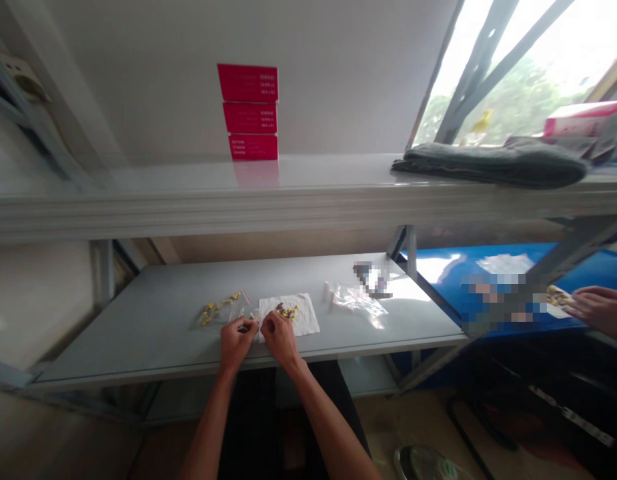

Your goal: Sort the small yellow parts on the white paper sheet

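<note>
My left hand [238,339] is closed in a pinch, with clear plastic showing at its fingertips. Just beyond it lies a small clear zip bag [239,308] with a reddish strip along its edge. Close beside it, my right hand [279,335] is also closed, thumb against fingers, over the near left part of a white cloth or paper sheet [307,320]. What its fingertips hold is too small to make out. A heap of small gold-coloured pieces [289,312] lies on the sheet behind my right hand. More gold pieces [209,312] lie to the left of the bag.
Clear plastic bags [358,301] lie to the right on the grey table [153,320]. Above runs a shelf [163,173] bearing stacked red boxes [251,117] and a folded grey cloth [488,165]. At right, another person's hands [598,308] work over a blue table [438,267].
</note>
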{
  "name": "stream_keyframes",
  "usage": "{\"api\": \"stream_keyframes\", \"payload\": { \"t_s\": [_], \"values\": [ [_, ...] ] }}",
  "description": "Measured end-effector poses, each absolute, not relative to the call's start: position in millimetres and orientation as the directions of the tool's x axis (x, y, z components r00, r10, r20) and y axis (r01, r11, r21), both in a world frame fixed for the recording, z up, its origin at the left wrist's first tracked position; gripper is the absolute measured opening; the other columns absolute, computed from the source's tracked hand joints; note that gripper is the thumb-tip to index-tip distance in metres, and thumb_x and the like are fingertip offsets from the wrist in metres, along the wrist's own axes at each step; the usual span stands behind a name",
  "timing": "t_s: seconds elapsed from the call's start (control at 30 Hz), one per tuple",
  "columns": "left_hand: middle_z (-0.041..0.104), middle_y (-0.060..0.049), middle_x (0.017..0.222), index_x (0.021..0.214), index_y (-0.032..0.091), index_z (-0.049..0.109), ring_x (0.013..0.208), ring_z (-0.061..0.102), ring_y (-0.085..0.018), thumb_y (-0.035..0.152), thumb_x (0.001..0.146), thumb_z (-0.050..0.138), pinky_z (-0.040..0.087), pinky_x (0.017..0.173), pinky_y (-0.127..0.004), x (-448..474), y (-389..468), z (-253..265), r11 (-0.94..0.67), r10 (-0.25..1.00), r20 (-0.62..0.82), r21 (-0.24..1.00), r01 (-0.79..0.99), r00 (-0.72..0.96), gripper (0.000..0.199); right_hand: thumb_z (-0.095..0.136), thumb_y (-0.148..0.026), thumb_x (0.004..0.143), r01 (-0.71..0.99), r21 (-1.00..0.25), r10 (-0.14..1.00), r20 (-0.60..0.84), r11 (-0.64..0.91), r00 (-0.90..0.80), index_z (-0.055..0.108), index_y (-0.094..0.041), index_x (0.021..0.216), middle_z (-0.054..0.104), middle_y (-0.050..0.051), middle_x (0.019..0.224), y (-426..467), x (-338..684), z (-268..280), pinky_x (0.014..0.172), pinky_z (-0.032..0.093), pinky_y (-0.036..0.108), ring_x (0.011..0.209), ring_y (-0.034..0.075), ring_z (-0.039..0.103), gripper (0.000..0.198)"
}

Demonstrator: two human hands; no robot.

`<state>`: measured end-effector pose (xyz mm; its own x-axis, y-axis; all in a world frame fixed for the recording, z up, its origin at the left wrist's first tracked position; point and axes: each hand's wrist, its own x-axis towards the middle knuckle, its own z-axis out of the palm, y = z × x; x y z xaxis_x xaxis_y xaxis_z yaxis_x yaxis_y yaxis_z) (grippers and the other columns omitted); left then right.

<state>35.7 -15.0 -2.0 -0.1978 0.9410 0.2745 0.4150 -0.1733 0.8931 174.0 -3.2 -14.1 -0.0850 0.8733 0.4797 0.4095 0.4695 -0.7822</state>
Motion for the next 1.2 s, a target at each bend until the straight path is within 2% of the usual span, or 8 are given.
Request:
{"api": "stream_keyframes", "payload": {
  "t_s": [0.27,0.5,0.6,0.77,0.93,1.03,1.13,1.2],
  "values": [
    [0.067,-0.001,0.063,0.067,0.02,0.067,0.059,0.062,-0.018,0.04,0.08,0.064,0.046,0.058,-0.025,36,-16,-2,-0.233,0.927,0.325,0.889,0.393,-0.186,0.025,0.057,-0.018,0.086,0.448,-0.756,0.864,0.495,0.478,-0.087,0.058,-0.02,0.082,0.062,0.001,0.074,-6,170,-9,0.065,0.038,0.024,0.063,0.014,0.054,0.005],
    [0.065,-0.002,0.068,0.07,0.021,0.064,0.067,0.062,-0.019,0.038,0.085,0.058,0.046,0.063,-0.026,38,-12,-4,-0.34,0.909,0.414,0.813,0.472,-0.058,0.024,0.054,-0.009,0.085,0.494,-0.716,0.86,0.486,0.493,-0.153,0.058,-0.02,0.072,0.059,0.0,0.068,-11,171,-8,0.061,0.033,0.024,0.063,0.014,0.053,0.018],
    [0.064,-0.001,0.067,0.069,0.021,0.062,0.065,0.061,-0.018,0.038,0.085,0.056,0.046,0.061,-0.025,39,-12,-4,-0.328,0.911,0.407,0.813,0.481,-0.068,0.024,0.053,-0.009,0.086,0.47,-0.735,0.856,0.508,0.488,-0.095,0.057,-0.02,0.072,0.059,0.0,0.071,-11,171,-12,0.062,0.034,0.024,0.064,0.014,0.052,0.018],
    [0.059,0.002,0.062,0.065,0.021,0.058,0.062,0.057,-0.017,0.033,0.081,0.058,0.043,0.059,-0.024,40,-16,-3,-0.308,0.92,0.384,0.834,0.457,-0.081,0.02,0.049,-0.013,0.088,0.47,-0.787,0.844,0.515,0.399,0.146,0.052,-0.021,0.07,0.056,0.0,0.069,-8,171,-15,0.061,0.035,0.025,0.063,0.015,0.048,0.02],
    [0.055,0.001,0.061,0.061,0.021,0.056,0.064,0.055,-0.017,0.035,0.083,0.06,0.044,0.064,-0.026,33,-20,-1,-0.338,0.914,0.39,0.883,0.326,-0.107,0.026,0.049,-0.014,0.089,0.441,-0.792,0.854,0.51,0.422,0.1,0.058,-0.02,0.088,0.061,0.002,0.08,-7,168,-11,0.067,0.043,0.026,0.068,0.015,0.056,0.011],
    [0.065,-0.003,0.08,0.07,0.022,0.062,0.084,0.063,-0.021,0.041,0.084,0.06,0.049,0.08,-0.03,28,-14,-4,-0.367,0.886,0.412,0.904,0.221,-0.212,0.024,0.046,-0.013,0.09,0.357,-0.792,0.851,0.525,0.496,-0.019,0.063,-0.02,0.091,0.064,0.003,0.086,1,170,-3,0.066,0.047,0.024,0.071,0.014,0.06,0.018],
    [0.068,-0.007,0.116,0.101,0.023,0.068,0.115,0.061,-0.024,0.046,0.086,0.06,0.047,0.097,-0.034,27,-5,-11,-0.348,0.854,0.361,0.932,0.103,-0.375,0.029,0.043,-0.014,0.09,0.19,-0.827,0.848,0.518,0.53,-0.113,0.069,-0.019,0.089,0.066,0.005,0.094,17,174,10,0.057,0.049,0.021,0.068,0.011,0.063,0.027],
    [0.063,-0.008,0.131,0.119,0.024,0.062,0.12,0.06,-0.024,0.049,0.086,0.061,0.048,0.097,-0.035,29,0,-13,-0.324,0.875,0.296,0.946,-0.007,-0.383,0.041,0.043,-0.014,0.089,0.109,-0.835,0.838,0.52,0.54,-0.167,0.073,-0.019,0.092,0.068,0.005,0.096,30,179,21,0.054,0.049,0.02,0.065,0.01,0.064,0.031]
  ]
}}
